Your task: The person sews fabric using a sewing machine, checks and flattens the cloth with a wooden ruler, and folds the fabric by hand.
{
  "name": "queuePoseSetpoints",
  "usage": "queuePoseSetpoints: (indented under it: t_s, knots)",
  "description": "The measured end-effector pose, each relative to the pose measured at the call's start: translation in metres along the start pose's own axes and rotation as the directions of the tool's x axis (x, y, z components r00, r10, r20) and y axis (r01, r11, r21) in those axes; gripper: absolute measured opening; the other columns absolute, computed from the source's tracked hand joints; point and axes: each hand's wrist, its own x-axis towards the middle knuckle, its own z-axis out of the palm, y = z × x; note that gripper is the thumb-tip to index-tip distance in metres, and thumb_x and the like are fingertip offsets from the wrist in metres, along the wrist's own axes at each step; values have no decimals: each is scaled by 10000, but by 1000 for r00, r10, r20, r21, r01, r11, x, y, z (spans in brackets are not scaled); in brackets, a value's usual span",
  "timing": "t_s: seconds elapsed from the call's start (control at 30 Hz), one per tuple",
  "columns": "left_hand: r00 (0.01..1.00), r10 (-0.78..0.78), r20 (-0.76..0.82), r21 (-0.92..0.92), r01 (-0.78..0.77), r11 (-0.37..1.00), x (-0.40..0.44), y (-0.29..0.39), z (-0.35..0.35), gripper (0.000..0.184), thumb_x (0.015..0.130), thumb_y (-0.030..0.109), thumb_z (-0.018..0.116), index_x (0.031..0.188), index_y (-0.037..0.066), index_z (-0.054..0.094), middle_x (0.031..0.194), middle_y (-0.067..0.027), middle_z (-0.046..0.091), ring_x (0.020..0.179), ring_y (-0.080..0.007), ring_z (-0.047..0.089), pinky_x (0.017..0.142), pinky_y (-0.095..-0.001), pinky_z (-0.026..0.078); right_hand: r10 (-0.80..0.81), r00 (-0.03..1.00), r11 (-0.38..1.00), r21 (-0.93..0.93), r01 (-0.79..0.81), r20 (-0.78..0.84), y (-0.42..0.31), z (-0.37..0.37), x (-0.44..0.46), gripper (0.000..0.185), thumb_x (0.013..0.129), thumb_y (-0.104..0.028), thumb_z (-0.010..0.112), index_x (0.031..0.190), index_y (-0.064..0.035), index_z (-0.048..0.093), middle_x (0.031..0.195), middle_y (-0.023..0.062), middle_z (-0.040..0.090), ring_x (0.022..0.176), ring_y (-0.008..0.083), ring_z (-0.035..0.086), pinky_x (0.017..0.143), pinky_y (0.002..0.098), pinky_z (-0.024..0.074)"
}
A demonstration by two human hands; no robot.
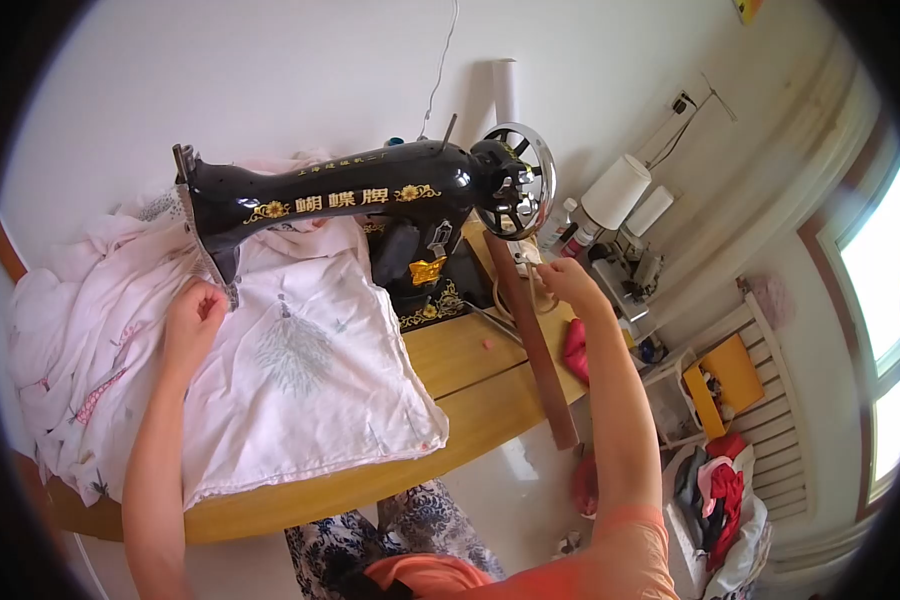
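A black sewing machine (340, 190) with gold lettering and flower decoration stands on a wooden table. White cloth (300, 370) with a grey-green tree print lies under its needle end and bunches up at the left. My left hand (198, 315) is closed, fingertips pinched, just below the needle end and over the cloth; whatever it pinches is too small to see. To the right, below the chrome handwheel (540, 185), my right hand (568, 283) is closed, its fingers by a small pale item beside a long brown strip (530, 345). What it grips is unclear.
The wooden tabletop (470, 385) ends in a curved front edge above my lap. Bottles and a large white thread cone (615, 190) stand behind my right hand. Red fabric (575, 350) lies near the right forearm. A pile of clothes (720, 500) sits at the lower right.
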Motion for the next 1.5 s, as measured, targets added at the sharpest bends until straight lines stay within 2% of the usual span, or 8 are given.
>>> queuePoseSetpoints:
  t_s: [0.27, 0.73, 0.87, 1.0, 1.1, 1.23, 1.3, 1.5]
  knots:
    - [1000, -8, 4, -9, 8, 1000, 0, 10, -4, 58, 789, -16, 586, 743, -5, 554, 733, -8, 503, 617, -65, 462, 557, -210, 386, 105, 992, 615, 780, -117, 67, -28, 8, -37, 340, 937, -267, 452, 1070, 44, 482, 891, 190, 613, 699, 257, 638, 568, 340, 531]
    - [1000, 3, 23, 82, -5, 997, -2, 7, -1, 44, 801, 69, 608, 793, 26, 611, 735, -48, 562, 654, -126, 527, 600, -260, 432, 96, 944, 658, 692, -297, 314, 22, -57, -29, 392, 955, -412, 383, 1044, -56, 520, 869, 136, 658, 665, 199, 628, 601, 303, 516]
    - [999, -31, -20, 85, 33, 996, -3, 13, -5, 91, 782, 109, 636, 787, 18, 635, 742, -67, 590, 658, -149, 560, 612, -278, 454, 157, 984, 593, 789, -162, 85, 14, -57, -98, 341, 904, -437, 488, 891, -111, 587, 800, 12, 646, 622, 107, 575, 559, 239, 470]
    - [995, -95, -18, -15, 95, 995, -4, 15, -3, 102, 773, 92, 649, 793, -5, 623, 710, -49, 578, 633, -121, 555, 587, -261, 451, 183, 961, 458, 883, 105, -209, -12, -24, -169, 240, 905, -395, 499, 872, -158, 515, 816, 22, 596, 615, 87, 537, 506, 204, 436]
    - [997, -77, -6, -29, 77, 997, -4, 15, -4, 87, 814, 73, 639, 791, -1, 600, 726, 12, 552, 608, -37, 466, 542, -202, 396, -284, 958, 442, 881, 169, -42, -6, -9, -197, 229, 895, -391, 495, 890, -162, 498, 841, 81, 593, 626, 106, 530, 473, 217, 417]
    - [999, -26, -27, -17, 25, 1000, -2, 11, -3, 83, 816, 71, 636, 793, -1, 601, 706, 18, 546, 602, -36, 463, 538, -201, 395, -370, 916, 386, 922, -3, 158, -35, 49, -212, 291, 870, -359, 494, 851, -69, 472, 795, 127, 592, 560, 157, 477, 593, 286, 425]
    - [999, -19, -28, -22, 19, 1000, -2, 8, -2, 82, 817, 71, 636, 795, 0, 603, 698, 23, 544, 601, -35, 462, 539, -199, 395, -339, 872, 530, 837, -134, 354, -65, 65, -213, 273, 854, -327, 483, 892, -57, 493, 695, 61, 520, 598, 142, 465, 627, 274, 406]
    - [994, -101, -32, -65, 99, 993, -3, 14, -5, 108, 754, 94, 656, 773, -7, 622, 727, -52, 594, 638, -117, 560, 608, -254, 464, -351, 863, 794, 604, 68, 364, -144, 98, -186, 278, 837, -159, 544, 1075, -17, 528, 837, 26, 490, 714, 121, 466, 615, 261, 396]
